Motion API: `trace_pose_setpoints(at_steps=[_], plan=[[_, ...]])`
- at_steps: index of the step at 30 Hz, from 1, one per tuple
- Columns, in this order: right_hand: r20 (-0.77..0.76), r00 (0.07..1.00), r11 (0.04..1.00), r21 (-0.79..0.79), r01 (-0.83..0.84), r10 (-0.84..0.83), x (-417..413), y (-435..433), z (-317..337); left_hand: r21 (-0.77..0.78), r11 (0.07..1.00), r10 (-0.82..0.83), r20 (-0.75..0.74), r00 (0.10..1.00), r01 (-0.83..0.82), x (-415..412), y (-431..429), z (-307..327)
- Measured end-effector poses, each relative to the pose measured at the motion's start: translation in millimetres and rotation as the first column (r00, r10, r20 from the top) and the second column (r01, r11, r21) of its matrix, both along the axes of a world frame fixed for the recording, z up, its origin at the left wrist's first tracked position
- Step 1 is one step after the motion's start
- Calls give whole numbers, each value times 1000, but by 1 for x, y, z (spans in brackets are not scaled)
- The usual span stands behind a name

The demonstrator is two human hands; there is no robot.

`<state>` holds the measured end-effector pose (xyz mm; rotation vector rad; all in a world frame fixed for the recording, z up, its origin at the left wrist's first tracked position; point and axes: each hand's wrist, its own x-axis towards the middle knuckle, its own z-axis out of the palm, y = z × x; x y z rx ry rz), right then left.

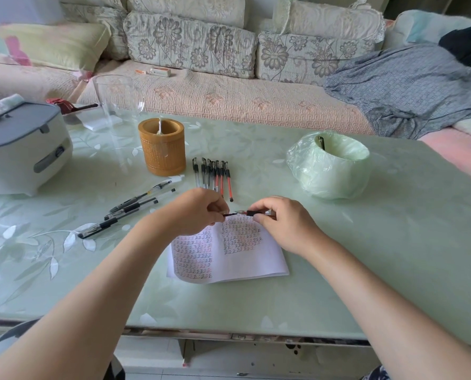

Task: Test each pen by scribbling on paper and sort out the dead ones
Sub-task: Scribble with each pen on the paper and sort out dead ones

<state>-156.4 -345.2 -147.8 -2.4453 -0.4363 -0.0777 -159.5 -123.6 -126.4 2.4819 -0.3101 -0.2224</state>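
Just above the far edge of the paper (256, 263), the right hand (286, 227) pinches a pen (253, 213) while the left hand (198, 212) pinches the cap (230, 214), just off the tip. Keeping both in line should avoid smearing fingers.

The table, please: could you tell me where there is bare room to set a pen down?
Bare glass lies right of the paper, in front of the bag-lined bin, and along the near table edge. It is crowded behind the paper: the row of pens, bamboo holder and loose pens at the left.
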Motion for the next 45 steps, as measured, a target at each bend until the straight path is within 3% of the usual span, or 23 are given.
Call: trace_pose_setpoints(at_steps=[13,19,24,29,34,40,42,45], plan=[[61,990,984,-130,-119,127,-4,4,1,-22,998,-54,-42,998,53,-9,-12,4],[177,964,899,-426,-107,199,-14,10,10,-154,987,-76,-197,977,46,-17,-24,2],[222,949,848,-524,-77,223,-19,20,6,-228,974,-60,-296,953,-9,-20,-24,7],[221,951,789,-613,-36,215,-23,27,8,-186,983,-64,-300,952,7,-23,-24,6],[217,957,837,-545,-42,190,-19,22,2,-181,983,-45,-206,977,7,-24,-31,9],[102,987,970,-220,-103,128,-4,16,7,-232,968,96,-18,995,-97,-10,-30,7],[69,988,986,-102,-130,137,0,15,6,-186,975,131,38,991,-122,-4,-23,6],[69,992,992,-84,-97,103,5,11,4,-125,977,188,104,977,-174,2,-10,5]])
